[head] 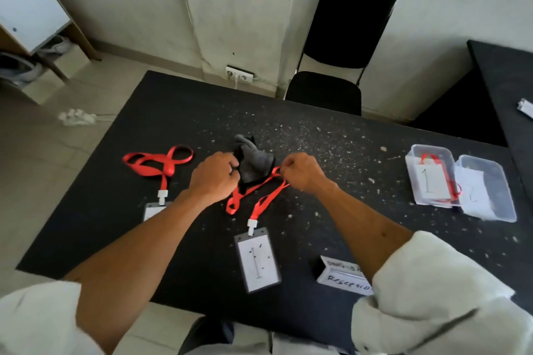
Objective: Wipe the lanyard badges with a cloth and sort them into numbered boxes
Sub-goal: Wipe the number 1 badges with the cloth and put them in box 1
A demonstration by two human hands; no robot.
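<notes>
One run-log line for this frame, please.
left hand: grips cloth | right hand: pinches red strap | badge marked 1: flat on table | box 1: holds a lanyard

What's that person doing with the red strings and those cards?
A person is cleaning badges at a black table. The left hand holds a grey cloth, and the right hand pinches the red strap of the badge marked 1, which lies flat on the table. A second lanyard lies at the left, its card partly under the arm. At the right stand two clear boxes: box 1 already has a red-strapped badge in it, and box 2 sits beside it.
</notes>
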